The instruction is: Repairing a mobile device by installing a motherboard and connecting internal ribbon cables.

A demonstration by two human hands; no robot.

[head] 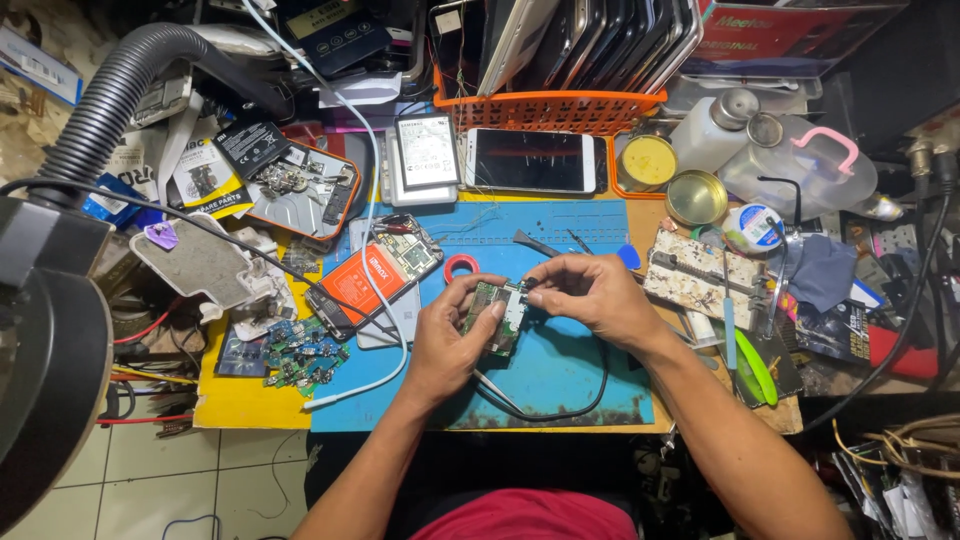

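Observation:
A small green circuit board [497,318] with a silver shield is held over the blue work mat [560,385]. My left hand [450,335] grips the board from its left side and underneath. My right hand [590,292] pinches the board's top right corner with thumb and fingertips. A thin black cable [560,412] loops on the mat below my hands. An opened phone with an orange battery [375,275] lies just left of my left hand, and a small red tape ring [461,267] sits above it.
An orange basket [550,105] packed with phones stands at the back, a white phone [530,160] before it. Small round tins [697,197], bottles and a board holder [700,275] crowd the right. Loose green boards [300,355] lie left. A grey hose and lamp [60,250] overhang the left.

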